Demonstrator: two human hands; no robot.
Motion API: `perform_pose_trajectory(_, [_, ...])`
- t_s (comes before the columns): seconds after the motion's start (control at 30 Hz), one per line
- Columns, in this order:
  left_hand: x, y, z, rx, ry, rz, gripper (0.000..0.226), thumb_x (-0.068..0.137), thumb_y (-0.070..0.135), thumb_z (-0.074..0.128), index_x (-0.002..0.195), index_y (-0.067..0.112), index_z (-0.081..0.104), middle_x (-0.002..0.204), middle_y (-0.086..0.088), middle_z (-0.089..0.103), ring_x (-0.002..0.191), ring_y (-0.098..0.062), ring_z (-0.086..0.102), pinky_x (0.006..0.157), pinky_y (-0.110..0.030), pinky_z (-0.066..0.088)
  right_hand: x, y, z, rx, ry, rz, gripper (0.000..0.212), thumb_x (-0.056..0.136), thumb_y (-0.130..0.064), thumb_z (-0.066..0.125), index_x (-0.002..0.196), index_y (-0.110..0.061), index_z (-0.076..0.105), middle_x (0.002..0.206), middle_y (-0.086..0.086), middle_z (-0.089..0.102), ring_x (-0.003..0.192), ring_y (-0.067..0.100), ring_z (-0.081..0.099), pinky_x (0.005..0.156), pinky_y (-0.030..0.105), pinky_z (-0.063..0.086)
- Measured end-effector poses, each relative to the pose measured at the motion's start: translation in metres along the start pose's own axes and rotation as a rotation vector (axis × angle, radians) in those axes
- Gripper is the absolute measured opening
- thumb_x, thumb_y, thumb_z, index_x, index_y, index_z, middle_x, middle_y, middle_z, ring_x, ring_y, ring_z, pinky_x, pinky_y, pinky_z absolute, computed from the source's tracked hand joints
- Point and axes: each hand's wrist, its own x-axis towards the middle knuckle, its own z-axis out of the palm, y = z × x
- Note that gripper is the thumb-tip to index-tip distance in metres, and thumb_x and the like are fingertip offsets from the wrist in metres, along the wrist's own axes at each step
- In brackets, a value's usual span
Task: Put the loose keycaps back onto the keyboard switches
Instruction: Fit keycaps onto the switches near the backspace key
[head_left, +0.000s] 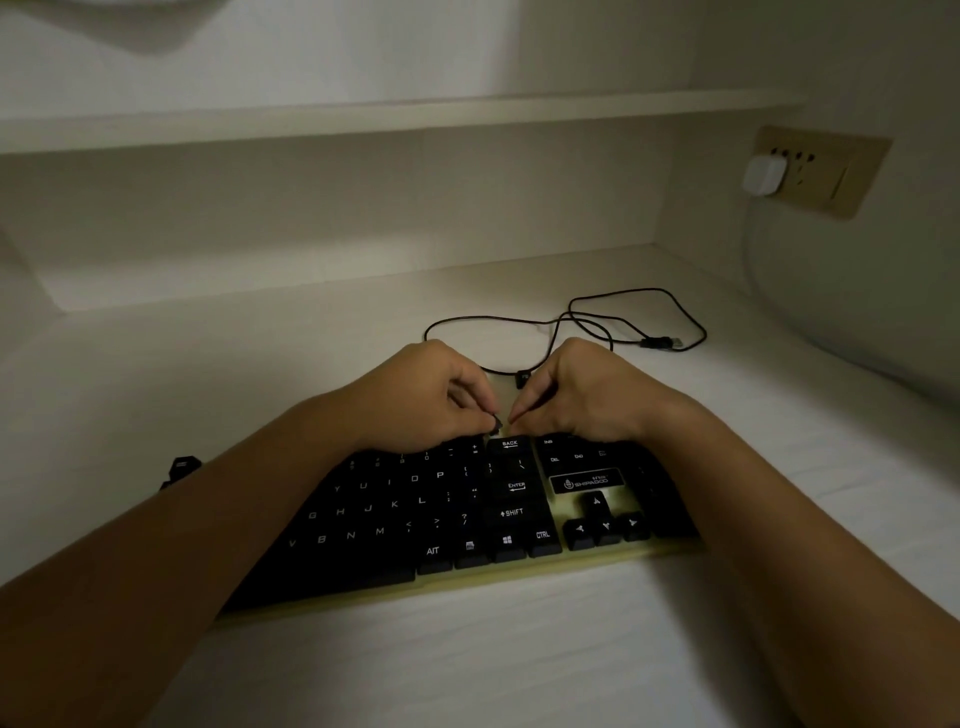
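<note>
Looking down from the head view, we see both hands meet over the far row of the keyboard (493, 573), just behind the Back key (509, 444). The left hand (431, 395) pinches a small dark keycap (497, 426) between thumb and forefinger, holding it tilted and close above the row. We judge it is being lined up over a bare switch, though the fingers hide the switch. The right hand (582, 395) is curled, its thumb and forefinger drawn to a point beside the cap, probably to steady or turn it. We cannot tell whether they touch it. Both wrists rest low on the keys, which would brace such fine work. More loose caps (182, 465) lie on the desk (519, 649) just left of the keyboard, within reach. The cable (587, 317) lies coiled behind, unplugged.
</note>
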Motion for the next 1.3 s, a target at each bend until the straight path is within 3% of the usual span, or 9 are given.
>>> perform_pose_trajectory(0.33, [0.006,0.005,-0.005,0.149,0.013,-0.043,0.008,0.081,0.018,0.073,0.083,0.019,0.080,0.076,0.008,0.076,0.064,0.003,0.066,0.066,-0.020,0.053,0.004,-0.001,0.007,-0.013,0.062,-0.023,0.005,0.074,-0.024,0.086,0.076,-0.021,0.083,0.069,-0.009,0.076,0.060,-0.007,0.063,0.056,0.005,0.042])
perform_pose_trajectory(0.5, [0.007,0.013,-0.004,0.218,0.001,-0.067,0.009,0.080,0.018,0.072,0.082,0.022,0.080,0.075,0.010,0.075,0.071,-0.002,0.068,0.075,-0.026,0.058,0.004,-0.001,0.008,0.012,0.046,-0.037,0.004,0.076,-0.022,0.084,0.079,-0.020,0.083,0.072,-0.008,0.076,0.061,-0.006,0.062,0.058,0.005,0.043])
perform_pose_trajectory(0.73, [0.004,0.017,0.000,0.320,0.025,-0.024,0.009,0.082,0.018,0.071,0.085,0.021,0.080,0.080,0.008,0.076,0.073,-0.002,0.066,0.075,-0.023,0.055,0.004,0.000,0.008,0.033,0.042,-0.033,0.004,0.076,-0.020,0.084,0.080,-0.020,0.083,0.070,-0.009,0.076,0.061,-0.008,0.062,0.060,0.006,0.044])
perform_pose_trajectory(0.93, [-0.009,0.011,0.012,0.313,0.164,0.019,0.010,0.083,0.019,0.069,0.084,0.020,0.079,0.081,0.007,0.076,0.077,-0.006,0.068,0.080,-0.029,0.054,0.004,-0.002,0.007,0.039,0.040,-0.004,0.004,0.077,-0.017,0.083,0.081,-0.018,0.083,0.071,-0.012,0.075,0.060,-0.010,0.061,0.057,0.004,0.042])
perform_pose_trajectory(1.1, [-0.020,-0.002,0.028,0.155,0.330,0.045,0.008,0.084,0.016,0.069,0.083,0.016,0.077,0.082,0.006,0.076,0.076,-0.009,0.069,0.077,-0.035,0.057,0.003,-0.003,0.007,0.047,0.040,-0.009,0.004,0.076,-0.016,0.084,0.078,-0.020,0.083,0.069,-0.011,0.076,0.062,-0.009,0.063,0.058,0.006,0.044])
perform_pose_trajectory(1.3, [-0.022,-0.004,0.034,0.162,0.370,0.095,0.009,0.086,0.014,0.066,0.087,0.013,0.075,0.080,0.002,0.075,0.071,-0.016,0.068,0.074,-0.032,0.055,0.004,-0.003,0.007,0.044,0.045,-0.017,0.003,0.076,-0.016,0.083,0.079,-0.018,0.083,0.069,-0.011,0.076,0.061,-0.008,0.063,0.059,0.007,0.044])
